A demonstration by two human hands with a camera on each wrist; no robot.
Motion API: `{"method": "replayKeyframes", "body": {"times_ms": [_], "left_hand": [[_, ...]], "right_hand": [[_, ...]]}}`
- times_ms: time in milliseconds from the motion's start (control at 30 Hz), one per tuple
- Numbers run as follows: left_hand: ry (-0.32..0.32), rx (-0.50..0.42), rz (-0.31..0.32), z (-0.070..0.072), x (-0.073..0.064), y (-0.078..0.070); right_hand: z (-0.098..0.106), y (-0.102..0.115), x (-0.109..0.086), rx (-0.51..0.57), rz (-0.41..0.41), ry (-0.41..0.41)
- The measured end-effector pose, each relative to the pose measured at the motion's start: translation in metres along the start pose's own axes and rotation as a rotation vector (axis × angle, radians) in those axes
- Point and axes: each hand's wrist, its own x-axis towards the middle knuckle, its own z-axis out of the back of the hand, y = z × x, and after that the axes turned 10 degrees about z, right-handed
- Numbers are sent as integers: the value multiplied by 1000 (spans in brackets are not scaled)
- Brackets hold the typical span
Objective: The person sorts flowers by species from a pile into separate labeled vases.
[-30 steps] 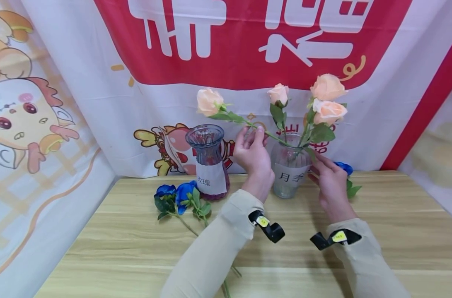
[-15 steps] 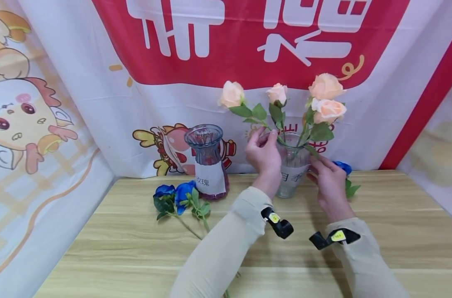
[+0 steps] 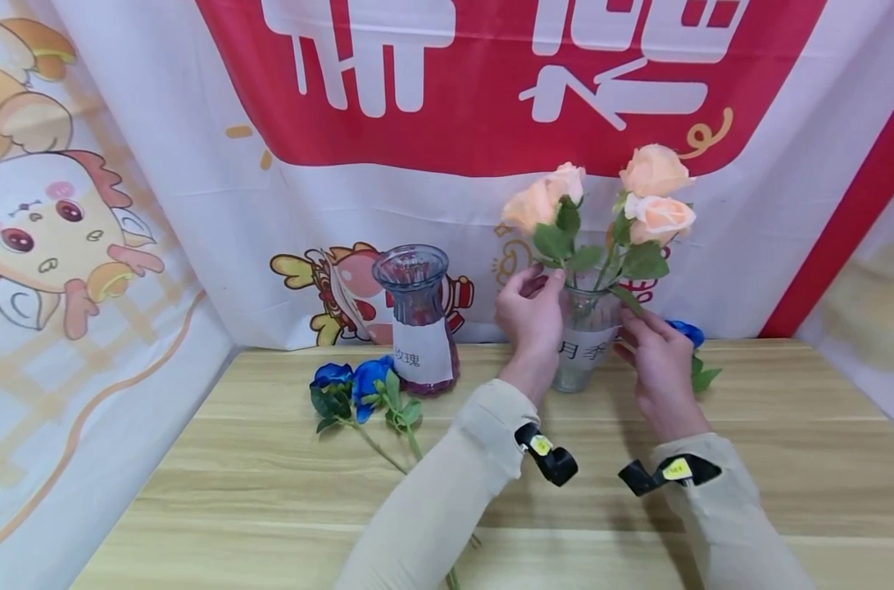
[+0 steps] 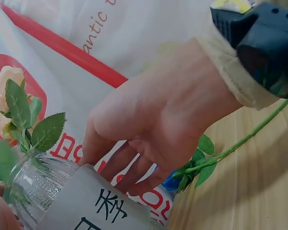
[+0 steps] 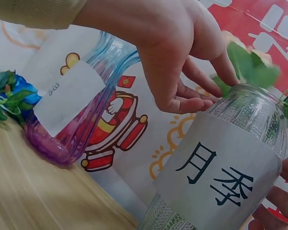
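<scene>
The clear glass vase (image 3: pixel 585 315) with a white paper label holds several peach roses (image 3: pixel 656 217). Low on the left-leaning peach rose (image 3: pixel 533 205), just over the vase rim, my left hand (image 3: pixel 533 315) pinches the stem; leaves partly cover the grip. My right hand (image 3: pixel 662 369) steadies the vase from the right, its fingers (image 4: pixel 125 165) curved against the glass in the left wrist view. In the right wrist view, the left hand (image 5: pixel 175 52) reaches over the labelled side of the vase (image 5: pixel 216 177), fingertips right at the rim and green leaves (image 5: pixel 252 64).
A blue-purple glass vase (image 3: pixel 417 311) with a white label stands to the left. Blue roses (image 3: pixel 369 389) lie before it, stems toward the front of the wooden table (image 3: pixel 218 492). Another blue rose (image 3: pixel 688 334) lies behind the right hand. A printed cloth (image 3: pixel 447 131) hangs behind.
The left hand has moved right to the clear vase's rim. The rose it pinches has swung right and more upright, its bloom now beside the smaller one. The right hand stays on the vase.
</scene>
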Motion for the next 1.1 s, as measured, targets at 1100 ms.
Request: {"method": "replayKeyframes", "body": {"times_ms": [1100], "left_hand": [[-83,152,-719,131,15,-35]], "right_hand": [[2,-1,-1,10,1,11]]}}
